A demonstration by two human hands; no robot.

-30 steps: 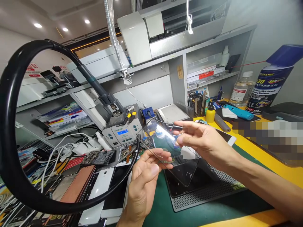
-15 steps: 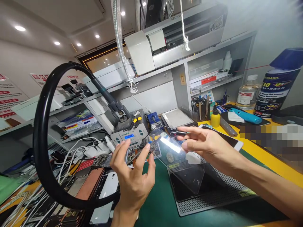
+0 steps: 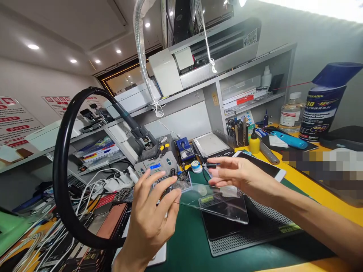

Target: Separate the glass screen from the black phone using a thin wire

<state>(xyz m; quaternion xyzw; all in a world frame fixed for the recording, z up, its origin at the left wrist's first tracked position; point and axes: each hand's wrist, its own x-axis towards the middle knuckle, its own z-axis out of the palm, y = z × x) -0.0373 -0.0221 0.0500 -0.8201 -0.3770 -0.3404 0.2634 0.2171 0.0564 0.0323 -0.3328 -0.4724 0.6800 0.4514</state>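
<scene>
1 clear pane (image 3: 217, 203) hangs above the black screen (image 3: 211, 226) and mat (image 3: 224, 248), long axis running rightward, right end lower; left hand (image 3: 154, 213) pinches its left end; right hand (image 3: 244, 172), fingers loosely parted, nears its upper edge, contact unclear; step seems positioning; next move calls for light edge grip.

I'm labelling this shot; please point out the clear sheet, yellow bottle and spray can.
Clear sheet (image 3: 214, 201): head view, middle of its face.
Yellow bottle (image 3: 254, 145): head view, its body.
Spray can (image 3: 321, 114): head view, its label.
</scene>
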